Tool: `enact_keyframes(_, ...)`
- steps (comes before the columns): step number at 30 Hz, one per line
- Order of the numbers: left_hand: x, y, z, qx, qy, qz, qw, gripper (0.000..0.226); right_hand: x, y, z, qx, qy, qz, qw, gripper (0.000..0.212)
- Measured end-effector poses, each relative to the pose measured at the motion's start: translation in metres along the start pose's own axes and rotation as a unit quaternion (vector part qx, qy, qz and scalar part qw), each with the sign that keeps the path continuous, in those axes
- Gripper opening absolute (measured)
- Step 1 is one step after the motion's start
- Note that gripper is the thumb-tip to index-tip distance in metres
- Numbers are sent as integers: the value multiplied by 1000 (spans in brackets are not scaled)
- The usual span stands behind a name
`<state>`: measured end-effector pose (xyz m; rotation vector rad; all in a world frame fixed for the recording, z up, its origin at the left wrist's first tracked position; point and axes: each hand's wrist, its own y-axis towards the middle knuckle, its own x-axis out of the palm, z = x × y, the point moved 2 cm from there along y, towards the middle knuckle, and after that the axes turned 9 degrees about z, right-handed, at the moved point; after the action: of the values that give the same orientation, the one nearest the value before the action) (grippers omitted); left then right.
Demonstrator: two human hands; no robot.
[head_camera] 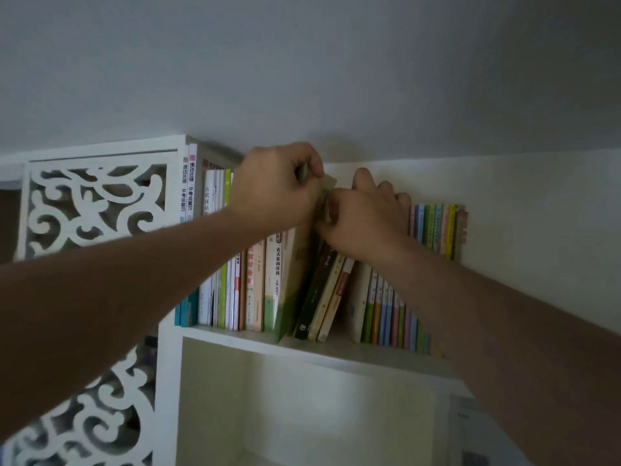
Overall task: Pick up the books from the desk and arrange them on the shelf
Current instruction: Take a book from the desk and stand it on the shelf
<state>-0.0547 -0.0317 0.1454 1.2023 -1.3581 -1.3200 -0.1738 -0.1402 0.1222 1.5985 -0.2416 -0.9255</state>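
Note:
A white shelf board (pixel 336 351) carries a row of upright books. A green-and-white book (pixel 292 280) stands in the middle of the row, its bottom edge at the shelf's front lip. My left hand (pixel 275 190) grips its top corner. My right hand (pixel 366 216) pinches the same top edge from the right, with its fingers resting over the leaning books. A dark book (pixel 314 290) and two tan ones lean left against the green book. Thin pastel books (pixel 389 311) fill the right part of the row.
A white carved fretwork panel (pixel 97 203) closes the shelf unit on the left. Below the board is an open white compartment (pixel 302 408). The grey ceiling (pixel 302 62) is close above the books. A pale wall runs to the right.

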Motion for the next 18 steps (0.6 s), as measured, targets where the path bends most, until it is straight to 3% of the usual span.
enact_keyframes(2,21,-9,-9,96,91,-5,991,20,-3,3,-5,-22,18,-27,999,18)
enact_keyframes(4,36,-18,-25,141,138,19,980,28,-5,9,-7,-41,34,-55,997,24)
enact_keyframes(6,43,-26,-45,153,195,20,968,34,-6,12,-6,-70,44,-78,994,52)
enact_keyframes(8,45,-31,-64,141,255,-28,956,47,-10,14,-8,-107,21,-79,991,89)
enact_keyframes(10,44,-31,-72,123,274,-74,951,56,-23,9,-7,-146,-23,-18,989,99)
enact_keyframes(12,44,-31,-68,108,235,-75,963,57,-43,-9,14,-150,-24,96,984,87)
enact_keyframes(13,42,-32,-65,85,198,-66,974,57,-50,-21,33,-110,-6,150,983,83)
enact_keyframes(15,38,-34,-55,17,115,-36,993,62,-56,-53,83,84,58,188,977,90)
enact_keyframes(17,34,-35,-39,15,85,8,996,67,-46,-88,116,285,130,110,943,113)
enact_keyframes(18,34,-35,-26,70,91,20,993,68,-35,-102,119,330,180,39,926,122)
